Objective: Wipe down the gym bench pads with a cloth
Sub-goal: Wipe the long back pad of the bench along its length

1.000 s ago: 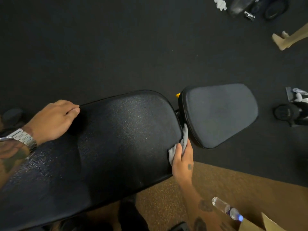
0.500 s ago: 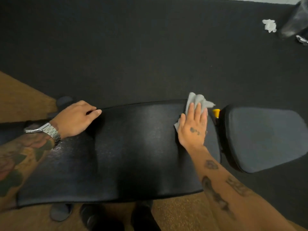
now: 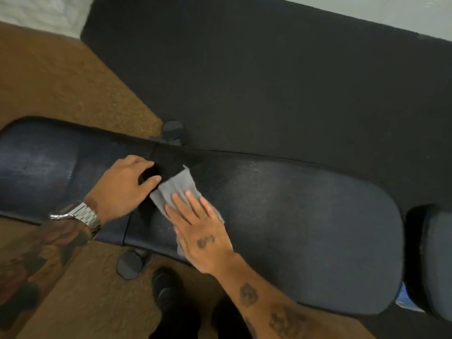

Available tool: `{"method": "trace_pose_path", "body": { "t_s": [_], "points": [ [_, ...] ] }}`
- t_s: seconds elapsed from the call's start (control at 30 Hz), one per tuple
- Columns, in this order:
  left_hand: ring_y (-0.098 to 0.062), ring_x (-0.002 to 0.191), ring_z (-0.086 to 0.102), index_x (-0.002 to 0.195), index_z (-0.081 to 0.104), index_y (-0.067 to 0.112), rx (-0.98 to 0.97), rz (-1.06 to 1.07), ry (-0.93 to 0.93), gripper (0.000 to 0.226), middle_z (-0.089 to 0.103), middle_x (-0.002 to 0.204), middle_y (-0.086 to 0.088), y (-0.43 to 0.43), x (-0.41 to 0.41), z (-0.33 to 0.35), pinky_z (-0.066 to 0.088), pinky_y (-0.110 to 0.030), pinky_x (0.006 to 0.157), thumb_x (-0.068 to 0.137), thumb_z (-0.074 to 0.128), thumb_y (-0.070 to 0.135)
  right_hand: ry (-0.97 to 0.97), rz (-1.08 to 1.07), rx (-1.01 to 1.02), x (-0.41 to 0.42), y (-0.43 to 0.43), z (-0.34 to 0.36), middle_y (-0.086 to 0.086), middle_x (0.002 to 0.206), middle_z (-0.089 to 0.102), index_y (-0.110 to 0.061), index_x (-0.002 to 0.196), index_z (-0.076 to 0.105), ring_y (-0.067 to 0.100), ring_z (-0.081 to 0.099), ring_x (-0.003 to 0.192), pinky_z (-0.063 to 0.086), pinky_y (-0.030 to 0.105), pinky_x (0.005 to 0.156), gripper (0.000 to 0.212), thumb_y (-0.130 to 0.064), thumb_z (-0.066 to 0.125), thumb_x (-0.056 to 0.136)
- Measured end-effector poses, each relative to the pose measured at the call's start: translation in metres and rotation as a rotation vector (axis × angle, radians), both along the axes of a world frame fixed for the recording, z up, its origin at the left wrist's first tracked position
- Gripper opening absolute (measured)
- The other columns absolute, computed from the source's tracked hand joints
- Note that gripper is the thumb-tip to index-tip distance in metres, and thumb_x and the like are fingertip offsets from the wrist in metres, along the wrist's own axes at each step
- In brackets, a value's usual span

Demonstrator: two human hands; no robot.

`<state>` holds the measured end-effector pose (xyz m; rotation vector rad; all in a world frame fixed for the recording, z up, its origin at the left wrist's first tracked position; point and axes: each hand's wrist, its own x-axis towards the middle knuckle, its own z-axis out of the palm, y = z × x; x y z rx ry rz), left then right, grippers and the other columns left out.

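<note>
The long black back pad of the gym bench runs across the view from left to right. A grey cloth lies flat on its middle. My right hand presses the cloth onto the pad with straight fingers. My left hand, with a metal watch on the wrist, rests on the pad just left of the cloth, its fingers bent and its fingertips touching the cloth's edge. The smaller seat pad shows at the right edge, partly cut off.
A black rubber floor mat lies beyond the bench, brown carpet to the left and below. Black frame feet stick out on both sides of the pad. My dark shoe stands under the near edge.
My right hand has slid the cloth leftward along the back pad, from its end by the seat to the middle. It now meets my left hand. The view has swung left.
</note>
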<state>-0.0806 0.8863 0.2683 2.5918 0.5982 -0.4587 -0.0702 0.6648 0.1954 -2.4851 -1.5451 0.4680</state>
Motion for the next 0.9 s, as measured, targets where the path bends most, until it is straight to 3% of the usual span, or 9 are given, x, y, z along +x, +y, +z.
{"method": "trace_pose_path", "body": {
  "t_s": [0.07,0.13,0.23,0.3,0.37,0.53,0.7,0.8,0.9],
  "points": [
    [-0.030,0.123,0.047,0.133,0.054,0.011,-0.015,0.027,0.003,0.054,0.052,0.134,-0.008,0.009,-0.025,0.002,0.039,-0.044,0.105,0.090,0.052,0.045,0.017,0.119,0.031,-0.015,-0.031,0.005,-0.002,0.167,0.014,-0.025,0.157,0.025,0.021,0.004,0.154,0.005,0.039,0.125,0.052,-0.031,0.030,0.106],
    [-0.030,0.125,0.045,0.134,0.054,0.012,-0.029,0.084,-0.009,0.054,0.051,0.135,-0.007,0.015,-0.047,0.004,0.037,-0.045,0.107,0.090,0.054,0.044,-0.005,0.090,0.039,-0.012,-0.069,0.008,-0.004,0.166,0.018,-0.025,0.156,0.029,0.020,0.013,0.154,0.012,0.038,0.124,0.051,-0.033,0.037,0.106],
    [-0.027,0.127,0.041,0.134,0.053,0.014,-0.066,0.267,-0.053,0.049,0.050,0.136,-0.005,0.020,-0.079,0.009,0.033,-0.041,0.108,0.091,0.058,0.035,-0.038,-0.173,0.021,0.020,-0.119,0.008,-0.001,0.164,0.023,-0.021,0.156,0.029,0.023,0.024,0.151,0.016,0.037,0.123,0.058,-0.041,0.042,0.102],
    [-0.026,0.127,0.042,0.133,0.054,0.015,-0.068,0.390,-0.080,0.047,0.049,0.136,-0.005,0.023,-0.105,0.010,0.034,-0.040,0.107,0.090,0.060,0.033,-0.034,-0.325,-0.058,0.052,-0.130,0.009,0.002,0.164,0.023,-0.022,0.158,0.019,0.023,0.019,0.152,0.009,0.034,0.124,0.059,-0.046,0.029,0.105],
    [-0.027,0.126,0.042,0.133,0.054,0.016,-0.063,0.508,-0.079,0.047,0.048,0.135,-0.005,0.024,-0.130,0.010,0.035,-0.041,0.105,0.089,0.062,0.031,-0.061,-0.414,-0.121,0.081,-0.120,0.006,0.006,0.165,0.018,-0.021,0.159,0.015,0.024,0.013,0.153,0.007,0.037,0.124,0.058,-0.045,0.017,0.106],
    [-0.035,0.117,0.052,0.134,0.052,0.020,-0.126,0.839,-0.050,0.046,0.048,0.133,-0.010,0.019,-0.182,0.008,0.040,-0.047,0.101,0.090,0.061,0.029,-0.097,-0.620,-0.091,0.112,-0.018,-0.006,0.011,0.164,0.020,-0.014,0.156,0.026,0.033,0.015,0.152,0.014,0.049,0.123,0.061,-0.041,0.019,0.102],
    [-0.017,0.114,0.058,0.132,0.054,0.026,-0.536,1.156,-0.087,0.043,0.062,0.124,0.005,0.016,-0.196,-0.006,0.042,-0.037,0.100,0.091,0.060,0.035,-0.034,-0.399,-0.075,0.076,0.101,-0.004,0.011,0.165,0.016,-0.014,0.157,0.020,0.030,0.008,0.154,0.003,0.044,0.125,0.072,-0.046,0.002,0.096],
    [-0.017,0.112,0.062,0.130,0.056,0.017,-0.815,1.316,-0.221,0.039,0.065,0.122,-0.002,0.018,-0.192,-0.016,0.044,-0.039,0.103,0.092,0.061,0.025,-0.027,-0.324,-0.059,0.027,0.131,-0.003,0.009,0.166,0.009,-0.016,0.158,0.014,0.028,0.005,0.154,0.002,0.043,0.124,0.066,-0.043,0.007,0.098],
    [-0.017,0.111,0.064,0.131,0.054,0.010,-0.981,1.433,-0.313,0.041,0.065,0.124,-0.007,0.021,-0.187,-0.019,0.045,-0.041,0.104,0.092,0.060,0.022,-0.026,-0.228,-0.023,-0.033,0.108,0.001,0.008,0.166,0.012,-0.017,0.159,0.016,0.026,0.008,0.154,0.012,0.046,0.124,0.058,-0.037,0.019,0.104]
  ]
}}
